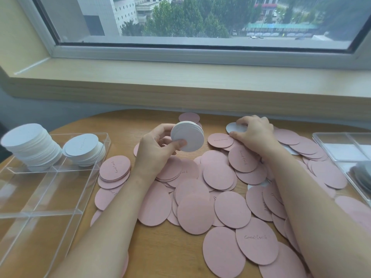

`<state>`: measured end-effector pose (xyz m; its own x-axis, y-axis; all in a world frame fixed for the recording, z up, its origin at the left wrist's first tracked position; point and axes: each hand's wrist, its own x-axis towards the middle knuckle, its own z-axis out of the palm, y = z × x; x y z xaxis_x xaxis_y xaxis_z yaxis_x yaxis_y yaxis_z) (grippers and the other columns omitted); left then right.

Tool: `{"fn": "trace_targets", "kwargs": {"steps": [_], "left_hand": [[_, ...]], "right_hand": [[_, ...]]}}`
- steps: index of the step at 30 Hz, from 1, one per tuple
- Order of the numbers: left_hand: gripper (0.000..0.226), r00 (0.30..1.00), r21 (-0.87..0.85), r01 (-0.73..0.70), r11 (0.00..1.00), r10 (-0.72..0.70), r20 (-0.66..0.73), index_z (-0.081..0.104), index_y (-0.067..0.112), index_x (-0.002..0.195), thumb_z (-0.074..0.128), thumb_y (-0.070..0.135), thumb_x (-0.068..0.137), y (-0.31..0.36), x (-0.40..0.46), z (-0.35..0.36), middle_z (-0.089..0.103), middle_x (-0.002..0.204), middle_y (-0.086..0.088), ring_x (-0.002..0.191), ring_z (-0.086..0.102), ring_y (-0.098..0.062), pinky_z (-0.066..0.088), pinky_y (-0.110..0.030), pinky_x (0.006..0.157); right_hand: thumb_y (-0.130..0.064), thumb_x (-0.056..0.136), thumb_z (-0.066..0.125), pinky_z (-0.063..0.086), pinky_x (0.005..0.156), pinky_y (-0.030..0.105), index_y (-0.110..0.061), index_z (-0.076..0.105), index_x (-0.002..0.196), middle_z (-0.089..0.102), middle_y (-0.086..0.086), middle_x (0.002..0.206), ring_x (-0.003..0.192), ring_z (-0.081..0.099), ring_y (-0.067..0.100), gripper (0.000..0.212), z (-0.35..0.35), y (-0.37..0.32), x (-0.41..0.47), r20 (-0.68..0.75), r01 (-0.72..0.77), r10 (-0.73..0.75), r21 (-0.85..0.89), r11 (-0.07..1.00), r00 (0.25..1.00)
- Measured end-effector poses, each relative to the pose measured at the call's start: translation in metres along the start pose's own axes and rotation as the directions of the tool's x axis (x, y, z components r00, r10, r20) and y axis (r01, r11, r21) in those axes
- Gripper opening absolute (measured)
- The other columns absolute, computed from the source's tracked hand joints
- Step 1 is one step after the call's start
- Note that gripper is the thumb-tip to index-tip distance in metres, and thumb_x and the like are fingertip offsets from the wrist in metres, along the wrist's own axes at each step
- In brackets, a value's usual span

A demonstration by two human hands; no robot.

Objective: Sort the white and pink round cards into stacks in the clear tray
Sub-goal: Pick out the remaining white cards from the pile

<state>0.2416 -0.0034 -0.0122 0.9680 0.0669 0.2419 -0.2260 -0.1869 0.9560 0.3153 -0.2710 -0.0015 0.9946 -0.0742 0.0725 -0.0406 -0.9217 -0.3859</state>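
Head view. A small stack of white round cards (187, 136) is held upright above the middle of the surface (124, 125) by the left hand (158, 149); its grip is closed round the stack, thumb across the near face, fingers behind. The right hand (255, 133) is lowered near the far edge of the surface, and a single white card (233, 127) is pinched at its rim by the curled fingers.

The clear tray (60, 189) is placed at the left edge of the surface. Two stacks of white cards are seen in its far compartments: a tall stack (32, 145) at the far left corner and a lower stack (84, 149) just beside it. The near compartments are seen to hold no cards.

A loose heap of pink round cards (218, 197) is spread across the middle and right of the surface. A second clear tray (341, 145) is partly visible at the right edge.

Progress is judged as partial: white sorting appears well advanced, with few white cards left in the heap, while no pink stack is yet seen in the left tray.
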Motion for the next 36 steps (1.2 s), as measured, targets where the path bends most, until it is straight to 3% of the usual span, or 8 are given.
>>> {"fn": "trace_targets", "kwargs": {"steps": [7, 11, 14, 19, 23, 27, 31, 36], "left_hand": [[0.033, 1.000, -0.001, -0.002, 1.000, 0.002, 0.012, 0.072, 0.028, 0.102, 0.080, 0.003, 0.083, -0.001, 0.000, -0.001, 0.075, 0.094, 0.014, 0.071, 0.065, -0.010, 0.059, -0.036, 0.069], [0.033, 1.000, -0.002, 0.000, 1.000, 0.000, 0.012, 0.072, 0.029, 0.102, 0.080, 0.003, 0.083, -0.001, 0.000, 0.000, 0.075, 0.094, 0.013, 0.070, 0.064, -0.010, 0.059, -0.038, 0.070], [0.033, 1.000, -0.003, 0.001, 1.000, -0.001, 0.014, 0.072, 0.028, 0.102, 0.080, 0.003, 0.083, -0.001, 0.000, -0.001, 0.074, 0.094, 0.013, 0.069, 0.064, -0.010, 0.059, -0.041, 0.071], [0.033, 1.000, -0.013, 0.001, 1.000, -0.001, 0.010, 0.072, 0.027, 0.103, 0.080, 0.002, 0.083, -0.001, 0.000, -0.001, 0.074, 0.093, 0.013, 0.068, 0.064, -0.010, 0.058, -0.039, 0.069], [0.032, 1.000, -0.022, -0.006, 1.000, 0.006, 0.017, 0.071, 0.026, 0.102, 0.080, 0.001, 0.083, 0.000, 0.000, -0.001, 0.074, 0.092, 0.014, 0.068, 0.064, -0.010, 0.058, -0.032, 0.065], [0.030, 1.000, -0.036, -0.009, 0.999, 0.009, 0.012, 0.071, 0.023, 0.103, 0.080, 0.002, 0.084, 0.000, 0.001, -0.002, 0.074, 0.093, 0.013, 0.070, 0.065, -0.011, 0.057, -0.028, 0.064], [0.031, 1.000, -0.046, -0.011, 0.999, 0.012, 0.019, 0.071, 0.024, 0.102, 0.080, 0.001, 0.084, 0.001, 0.001, -0.001, 0.075, 0.092, 0.013, 0.072, 0.066, -0.011, 0.057, -0.027, 0.063], [0.030, 1.000, -0.049, -0.022, 0.999, 0.021, -0.006, 0.070, 0.021, 0.105, 0.082, 0.004, 0.083, -0.002, 0.002, -0.002, 0.075, 0.094, 0.004, 0.072, 0.065, -0.012, 0.056, -0.027, 0.064]], "right_hand": [[-0.049, 0.087, 0.064, 0.027, 0.105, 0.041, -0.030, 0.049, 0.139, 0.051, 0.006, 0.136, 0.130, 0.038, 0.031, 0.057, 0.001, -0.001, 0.000, 0.032, -0.052, 0.052, -0.002, 0.999, 0.998], [-0.040, 0.079, 0.075, 0.030, 0.102, 0.038, -0.032, 0.053, 0.128, 0.049, 0.004, 0.128, 0.123, 0.042, 0.027, 0.055, -0.001, 0.001, -0.001, 0.027, -0.063, 0.059, 0.150, 0.987, 0.998], [-0.028, 0.075, 0.080, 0.031, 0.101, 0.037, -0.030, 0.055, 0.124, 0.043, 0.002, 0.123, 0.119, 0.043, 0.025, 0.054, 0.000, -0.001, -0.004, -0.047, -0.017, 0.029, 0.235, 0.972, 0.998], [-0.012, 0.085, 0.069, 0.045, 0.095, 0.039, -0.028, 0.061, 0.118, 0.045, -0.004, 0.102, 0.102, 0.052, 0.024, 0.039, -0.001, 0.002, -0.008, -0.185, 0.064, 0.005, 0.368, 0.928, 0.983], [-0.007, 0.086, 0.066, 0.044, 0.070, 0.023, -0.026, 0.071, 0.105, 0.054, -0.005, 0.083, 0.074, 0.052, 0.010, 0.027, -0.009, 0.000, -0.008, -0.224, 0.100, 0.038, 0.574, 0.813, 0.974], [-0.009, 0.085, 0.073, 0.047, 0.070, 0.025, -0.025, 0.077, 0.094, 0.065, -0.004, 0.081, 0.075, 0.056, 0.010, 0.019, -0.018, -0.013, -0.014, -0.194, 0.142, 0.014, 0.763, 0.630, 0.981], [-0.003, 0.085, 0.074, 0.050, 0.063, 0.030, -0.012, 0.075, 0.088, 0.068, 0.005, 0.078, 0.067, 0.058, 0.018, 0.010, -0.021, -0.040, -0.027, -0.104, 0.171, -0.156, 0.840, 0.515, 0.982], [0.002, 0.087, 0.072, 0.054, 0.066, 0.037, -0.008, 0.070, 0.087, 0.064, 0.011, 0.082, 0.072, 0.062, 0.024, 0.010, -0.014, -0.064, -0.039, -0.004, 0.152, -0.350, 0.906, 0.395, 0.937]]}}
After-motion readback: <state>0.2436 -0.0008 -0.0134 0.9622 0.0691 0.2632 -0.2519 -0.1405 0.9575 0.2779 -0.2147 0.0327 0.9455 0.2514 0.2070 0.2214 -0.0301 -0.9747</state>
